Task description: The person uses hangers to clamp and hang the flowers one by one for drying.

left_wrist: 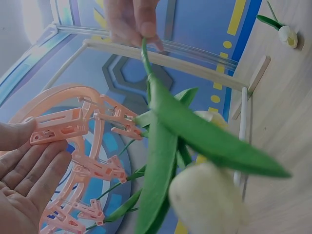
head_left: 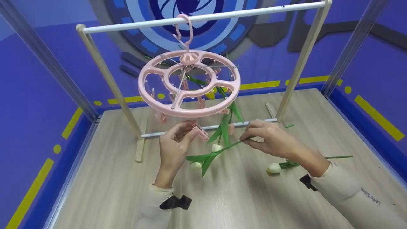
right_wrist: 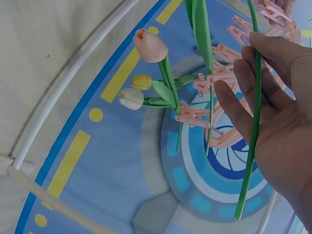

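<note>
A pink round clip hanger (head_left: 190, 112) hangs by its hook, with several clothespins round it. My left hand (head_left: 171, 148) pinches one pink clothespin (head_left: 201, 133) between thumb and fingers, below the ring's front edge. My right hand (head_left: 270, 136) pinches the green stem of an artificial white tulip (head_left: 196, 165); its head points left and down, and its leaves spread below the left hand's clothespin. Other tulips hang head down from clips: a pink tulip (right_wrist: 150, 46), a yellow tulip (right_wrist: 141, 82) and a white tulip (right_wrist: 131, 99) show in the right wrist view.
The hanger's hook sits on the white top bar (head_left: 248, 12) of a stand with wooden posts (head_left: 303, 57). A white tulip (head_left: 274, 168) lies on the wood-grain table (head_left: 105, 190), under the right forearm. Blue patterned walls (head_left: 38, 79) enclose the table's back and sides.
</note>
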The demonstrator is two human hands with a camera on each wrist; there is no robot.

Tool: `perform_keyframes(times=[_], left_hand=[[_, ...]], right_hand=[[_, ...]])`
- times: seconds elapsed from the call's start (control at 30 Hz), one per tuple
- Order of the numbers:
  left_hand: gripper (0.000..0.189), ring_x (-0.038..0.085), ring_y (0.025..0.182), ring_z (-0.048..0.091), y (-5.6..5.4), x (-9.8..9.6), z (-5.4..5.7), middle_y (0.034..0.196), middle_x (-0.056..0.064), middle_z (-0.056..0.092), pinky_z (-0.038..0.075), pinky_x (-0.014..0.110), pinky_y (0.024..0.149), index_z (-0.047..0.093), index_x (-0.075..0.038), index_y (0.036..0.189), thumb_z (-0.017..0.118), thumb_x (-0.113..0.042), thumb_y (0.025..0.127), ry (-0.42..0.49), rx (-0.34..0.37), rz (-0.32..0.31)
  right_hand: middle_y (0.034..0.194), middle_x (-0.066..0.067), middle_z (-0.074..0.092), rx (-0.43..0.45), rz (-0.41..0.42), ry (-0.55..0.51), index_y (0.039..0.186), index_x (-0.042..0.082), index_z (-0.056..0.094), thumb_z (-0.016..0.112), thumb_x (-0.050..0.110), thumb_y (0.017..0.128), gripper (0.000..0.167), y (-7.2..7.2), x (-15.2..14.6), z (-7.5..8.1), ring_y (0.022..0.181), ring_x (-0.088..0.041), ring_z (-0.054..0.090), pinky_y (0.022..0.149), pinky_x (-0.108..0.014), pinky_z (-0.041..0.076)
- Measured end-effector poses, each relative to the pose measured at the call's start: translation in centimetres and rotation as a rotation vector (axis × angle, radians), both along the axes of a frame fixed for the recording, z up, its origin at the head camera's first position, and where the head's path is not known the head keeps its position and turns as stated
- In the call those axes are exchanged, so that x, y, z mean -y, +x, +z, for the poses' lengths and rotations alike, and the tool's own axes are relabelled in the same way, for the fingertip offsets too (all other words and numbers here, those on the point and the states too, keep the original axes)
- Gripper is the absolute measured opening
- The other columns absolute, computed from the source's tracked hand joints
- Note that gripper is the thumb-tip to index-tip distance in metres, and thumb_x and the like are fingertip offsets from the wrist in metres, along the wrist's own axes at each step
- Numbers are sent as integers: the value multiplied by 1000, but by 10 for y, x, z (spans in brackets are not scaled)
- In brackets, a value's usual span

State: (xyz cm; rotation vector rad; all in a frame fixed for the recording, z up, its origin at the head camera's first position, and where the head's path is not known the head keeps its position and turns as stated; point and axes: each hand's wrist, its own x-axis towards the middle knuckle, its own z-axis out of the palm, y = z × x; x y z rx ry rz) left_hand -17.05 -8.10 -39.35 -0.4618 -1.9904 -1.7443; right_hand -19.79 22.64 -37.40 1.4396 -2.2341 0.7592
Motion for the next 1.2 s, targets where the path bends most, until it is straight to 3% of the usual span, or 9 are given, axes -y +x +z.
perform_keyframes(times=[0.27,0.5,0.83,1.2], left_hand=[[20,23,94,76,0,-2,1,103,9,79,63,32,88,76,4,112,81,-3,94,-17,-21,18],[19,22,93,75,1,-3,2,102,8,78,63,34,89,76,3,111,81,-4,94,-18,-6,17],[19,22,90,75,0,-5,3,102,8,78,63,31,82,77,3,111,81,-4,94,-23,-20,18],[20,23,91,76,0,-6,3,103,8,78,64,35,86,76,3,112,80,-4,95,-35,-32,4]], right_hand=[[97,-3,70,-4,-3,-26,99,7,78,88,-8,82,24,-10,19,6,88,-18,67,72,-32,61],[106,-7,74,50,-29,1,104,5,79,87,-4,85,22,-11,35,15,97,-21,69,84,-37,64],[102,-6,72,0,-25,6,101,4,79,87,-2,86,18,-13,52,23,92,-22,67,80,-36,64],[99,-5,70,-5,-30,-8,101,5,78,88,-2,85,20,-12,56,20,90,-20,67,80,-35,63]])
